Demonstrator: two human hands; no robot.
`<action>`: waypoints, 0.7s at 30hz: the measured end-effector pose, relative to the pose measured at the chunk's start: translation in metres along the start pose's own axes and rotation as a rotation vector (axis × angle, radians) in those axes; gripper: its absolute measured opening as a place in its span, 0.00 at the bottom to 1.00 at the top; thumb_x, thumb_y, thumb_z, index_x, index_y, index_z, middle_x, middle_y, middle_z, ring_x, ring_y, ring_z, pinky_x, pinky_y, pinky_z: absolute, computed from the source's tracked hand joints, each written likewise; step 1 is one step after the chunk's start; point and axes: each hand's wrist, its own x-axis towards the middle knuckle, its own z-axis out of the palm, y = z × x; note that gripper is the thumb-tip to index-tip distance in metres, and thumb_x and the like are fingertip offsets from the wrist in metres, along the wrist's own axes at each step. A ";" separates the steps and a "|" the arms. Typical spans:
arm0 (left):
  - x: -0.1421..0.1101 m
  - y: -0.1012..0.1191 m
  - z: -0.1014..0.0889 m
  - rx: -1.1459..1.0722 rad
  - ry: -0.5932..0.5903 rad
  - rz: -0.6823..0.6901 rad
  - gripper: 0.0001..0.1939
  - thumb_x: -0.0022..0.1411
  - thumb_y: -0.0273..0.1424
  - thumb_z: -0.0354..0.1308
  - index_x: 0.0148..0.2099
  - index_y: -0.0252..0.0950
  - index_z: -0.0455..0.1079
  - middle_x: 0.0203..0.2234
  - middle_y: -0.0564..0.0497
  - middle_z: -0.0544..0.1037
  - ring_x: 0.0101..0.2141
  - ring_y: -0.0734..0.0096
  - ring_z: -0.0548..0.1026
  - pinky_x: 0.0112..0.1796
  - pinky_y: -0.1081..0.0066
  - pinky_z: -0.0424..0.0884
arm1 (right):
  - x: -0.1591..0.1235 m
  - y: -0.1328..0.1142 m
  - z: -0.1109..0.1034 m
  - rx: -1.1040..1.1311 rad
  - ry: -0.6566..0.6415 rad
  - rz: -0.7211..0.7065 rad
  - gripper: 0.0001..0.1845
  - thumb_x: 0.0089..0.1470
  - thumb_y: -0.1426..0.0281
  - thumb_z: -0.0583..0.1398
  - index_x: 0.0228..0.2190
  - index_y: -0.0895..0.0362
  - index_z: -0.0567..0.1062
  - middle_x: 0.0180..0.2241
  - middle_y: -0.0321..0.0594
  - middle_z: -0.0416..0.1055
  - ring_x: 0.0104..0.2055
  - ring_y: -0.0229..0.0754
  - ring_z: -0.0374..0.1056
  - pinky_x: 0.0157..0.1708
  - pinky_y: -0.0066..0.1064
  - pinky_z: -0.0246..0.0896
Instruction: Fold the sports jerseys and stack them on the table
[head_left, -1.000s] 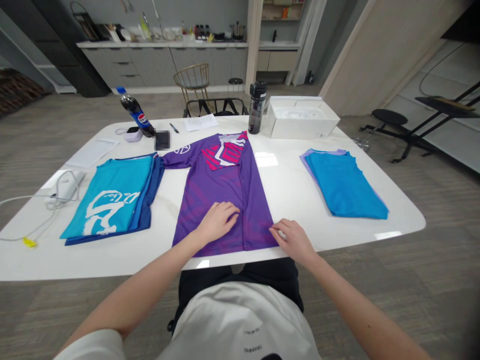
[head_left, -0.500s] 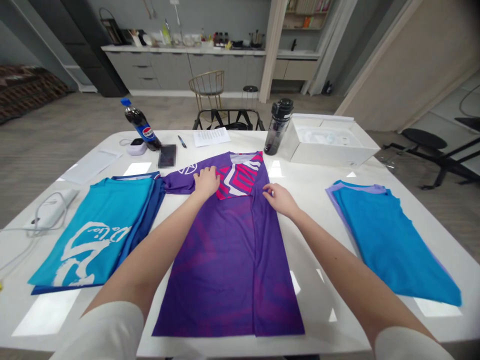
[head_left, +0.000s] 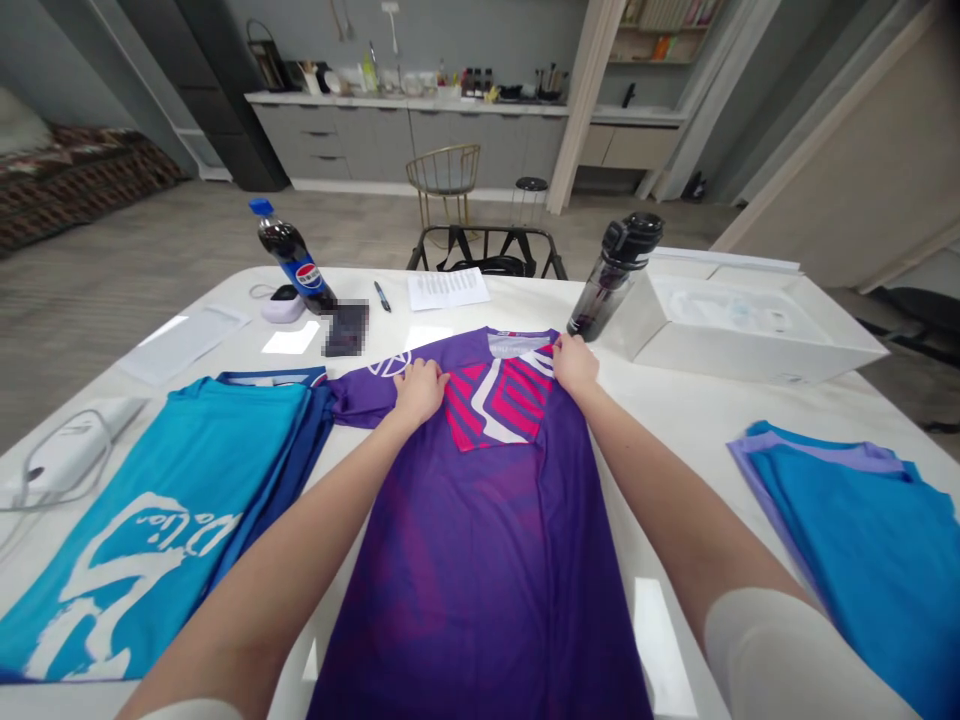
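A purple jersey with a pink-and-white chevron panel (head_left: pixel 480 520) lies flat along the middle of the white table (head_left: pixel 675 420), collar end far from the person. The left hand (head_left: pixel 420 388) rests palm-down, fingers loosely curled, on the jersey's left shoulder. The right hand (head_left: pixel 576 362) presses its right shoulder corner; whether it pinches the cloth cannot be told. A folded turquoise shirt with white print (head_left: pixel 150 510) lies to the left, a folded blue shirt stack (head_left: pixel 862 540) to the right. A dark drinking bottle (head_left: pixel 615 275) stands just beyond the right hand.
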 end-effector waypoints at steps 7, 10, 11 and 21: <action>0.003 -0.001 -0.007 -0.039 0.100 0.010 0.12 0.72 0.34 0.46 0.46 0.39 0.70 0.42 0.42 0.80 0.49 0.50 0.74 0.52 0.50 0.64 | -0.002 0.006 -0.002 -0.085 0.058 -0.015 0.21 0.71 0.64 0.46 0.54 0.57 0.72 0.46 0.54 0.73 0.46 0.54 0.73 0.44 0.42 0.64; -0.001 -0.013 -0.010 0.026 0.157 0.006 0.14 0.71 0.34 0.47 0.52 0.38 0.69 0.49 0.39 0.77 0.52 0.49 0.72 0.52 0.51 0.63 | -0.005 -0.011 -0.011 -0.069 0.093 -0.056 0.21 0.70 0.66 0.47 0.56 0.58 0.70 0.49 0.56 0.72 0.46 0.54 0.73 0.45 0.42 0.63; -0.002 -0.021 -0.012 0.077 0.188 0.018 0.15 0.71 0.34 0.46 0.54 0.37 0.68 0.51 0.37 0.75 0.53 0.47 0.70 0.52 0.50 0.62 | -0.006 -0.022 -0.013 -0.047 0.104 -0.098 0.21 0.70 0.65 0.48 0.57 0.59 0.70 0.51 0.56 0.71 0.46 0.55 0.72 0.45 0.42 0.63; 0.014 -0.103 -0.048 0.394 0.060 -0.066 0.18 0.70 0.35 0.49 0.56 0.32 0.69 0.49 0.32 0.78 0.54 0.41 0.68 0.54 0.47 0.56 | -0.025 -0.195 0.025 0.137 -0.291 -0.720 0.21 0.67 0.65 0.57 0.59 0.49 0.71 0.54 0.47 0.70 0.53 0.51 0.68 0.50 0.40 0.62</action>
